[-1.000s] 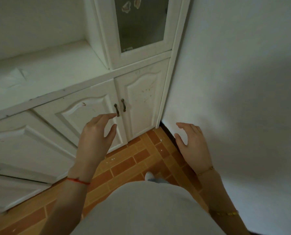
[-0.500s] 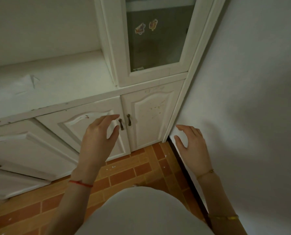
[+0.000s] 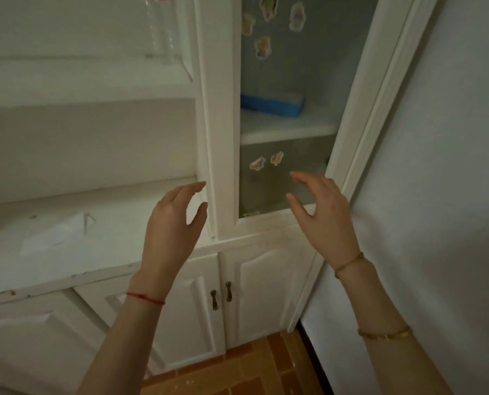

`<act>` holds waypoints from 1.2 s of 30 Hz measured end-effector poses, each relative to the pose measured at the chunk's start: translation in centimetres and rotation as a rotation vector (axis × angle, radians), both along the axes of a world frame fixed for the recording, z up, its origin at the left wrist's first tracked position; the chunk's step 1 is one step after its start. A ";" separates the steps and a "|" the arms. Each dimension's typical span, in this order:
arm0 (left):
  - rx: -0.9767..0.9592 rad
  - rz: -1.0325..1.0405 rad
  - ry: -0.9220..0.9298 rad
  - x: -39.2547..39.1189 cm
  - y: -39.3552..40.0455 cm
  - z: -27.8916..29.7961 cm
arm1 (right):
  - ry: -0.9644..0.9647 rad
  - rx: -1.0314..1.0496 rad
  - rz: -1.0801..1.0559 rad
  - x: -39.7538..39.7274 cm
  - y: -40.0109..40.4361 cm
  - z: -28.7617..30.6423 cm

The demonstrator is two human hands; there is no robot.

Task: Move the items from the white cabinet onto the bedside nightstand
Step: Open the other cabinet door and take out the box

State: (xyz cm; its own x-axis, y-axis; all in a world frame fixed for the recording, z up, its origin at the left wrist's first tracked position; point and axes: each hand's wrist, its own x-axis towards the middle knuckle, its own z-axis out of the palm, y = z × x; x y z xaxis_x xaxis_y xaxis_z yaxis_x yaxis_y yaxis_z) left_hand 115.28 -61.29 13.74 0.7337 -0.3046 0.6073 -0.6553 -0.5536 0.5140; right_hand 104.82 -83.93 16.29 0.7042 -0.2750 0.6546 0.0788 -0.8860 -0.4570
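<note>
Facing the white cabinet (image 3: 220, 132), both bare hands raised with palms turned inward; left hand (image 3: 172, 232) at 9 o'clock of the glass door (image 3: 289, 155), fingers loosely spread, thumb apart, holding nothing, its fingertips close to the door's left frame, contact not discernible; right hand (image 3: 321, 220) in front of the door's lower pane, fingers likewise spread and empty, slightly blurred; blue flat box (image 3: 272, 104) behind the glass on an inner shelf, at 12 o'clock of the right hand; stickers (image 3: 263, 47) on the pane; clear bottle (image 3: 162, 29) on the open upper shelf at 11 o'clock; crumpled paper (image 3: 63, 232) on the counter at 9 o'clock; two dark door handles (image 3: 221, 295) at 6 o'clock
</note>
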 end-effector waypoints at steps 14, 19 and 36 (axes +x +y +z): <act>-0.208 0.020 -0.164 9.5 -5.6 10.1 | -0.452 -0.071 0.185 15.3 2.1 20.2; -0.230 -0.002 -0.189 10.0 -6.1 9.5 | -0.558 -0.055 0.209 17.7 3.8 22.5; -0.216 -0.068 -0.108 9.8 -5.5 9.1 | -0.475 0.098 0.253 17.2 4.5 23.7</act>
